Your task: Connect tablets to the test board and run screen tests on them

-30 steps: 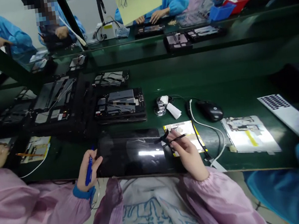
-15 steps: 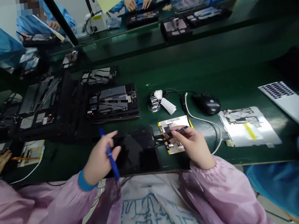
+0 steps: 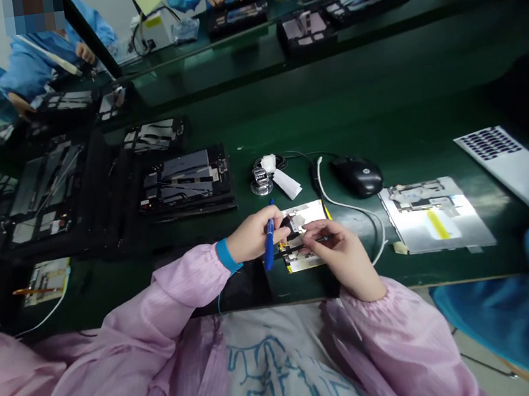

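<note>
you could pass a hand sideways across the back of the counter (image 3: 401,97), between the mouse (image 3: 358,175) and the raised shelf (image 3: 210,73); farther left, the stacked tablets (image 3: 185,182) block that way. coming in from the near edge, you meet the yellow-edged panel (image 3: 312,213), then the looping white cable (image 3: 357,209). toward the near right corner, a gap narrows between the metal plate (image 3: 458,229) and the label sheet (image 3: 525,175)
</note>
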`<state>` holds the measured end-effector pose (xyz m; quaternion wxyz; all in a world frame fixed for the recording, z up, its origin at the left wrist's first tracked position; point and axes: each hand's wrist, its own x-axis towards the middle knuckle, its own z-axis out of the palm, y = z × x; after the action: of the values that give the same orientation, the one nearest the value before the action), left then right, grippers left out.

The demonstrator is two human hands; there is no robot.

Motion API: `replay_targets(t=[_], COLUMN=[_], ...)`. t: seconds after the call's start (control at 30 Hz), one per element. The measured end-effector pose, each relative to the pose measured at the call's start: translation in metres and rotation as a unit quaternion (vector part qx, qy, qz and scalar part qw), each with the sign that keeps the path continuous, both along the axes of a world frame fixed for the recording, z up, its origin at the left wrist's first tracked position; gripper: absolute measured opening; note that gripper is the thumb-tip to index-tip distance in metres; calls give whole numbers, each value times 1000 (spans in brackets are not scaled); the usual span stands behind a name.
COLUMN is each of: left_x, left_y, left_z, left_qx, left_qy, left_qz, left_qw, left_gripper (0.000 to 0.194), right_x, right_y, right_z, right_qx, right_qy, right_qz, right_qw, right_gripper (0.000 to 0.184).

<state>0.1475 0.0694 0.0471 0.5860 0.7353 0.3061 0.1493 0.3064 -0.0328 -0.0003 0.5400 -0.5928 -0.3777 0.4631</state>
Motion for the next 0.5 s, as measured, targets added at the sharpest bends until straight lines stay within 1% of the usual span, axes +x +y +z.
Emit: replay_targets(t=[0.07, 0.13, 0.2, 0.27, 0.3, 0.33, 0.4, 0.43, 0.5], left_x=[3, 6, 9, 9, 9, 9, 7, 7, 5], left_y=[-1, 0, 2, 4, 5, 6, 7, 7, 8], left_z=[1, 0, -2, -4, -5, -6, -5, -5, -3], left_qx=[-62, -100, -136, -176, -193, -205, -207, -197, -158], left_qy=[-66, -102, -116, -125, -131, -137, -138, -129, -91], left_qz=[14, 27, 42, 53, 57, 60, 57, 53, 39], left_qw=[996, 989, 983, 975, 971, 967, 967, 970, 982], left_gripper=[27, 28, 29, 29, 28, 26, 23, 22, 21], right_x=[4, 6, 7, 8, 8, 8, 9, 9, 9], right_y=[-1, -2, -3, -5, -6, -7, -8, -9, -9], right_z=[-5, -9, -12, -14, -15, -16, -18, -20, -22], right_qx=[5, 31, 73, 108, 117, 124, 137, 140, 138], right_qy=[-59, -153, -261, -356, -395, -426, -465, -476, -490], right_qz=[18, 40, 73, 118, 144, 167, 198, 201, 187], right_qw=[998, 987, 960, 921, 900, 880, 852, 845, 840], right_gripper=[27, 19, 14, 16, 19, 26, 46, 53, 57])
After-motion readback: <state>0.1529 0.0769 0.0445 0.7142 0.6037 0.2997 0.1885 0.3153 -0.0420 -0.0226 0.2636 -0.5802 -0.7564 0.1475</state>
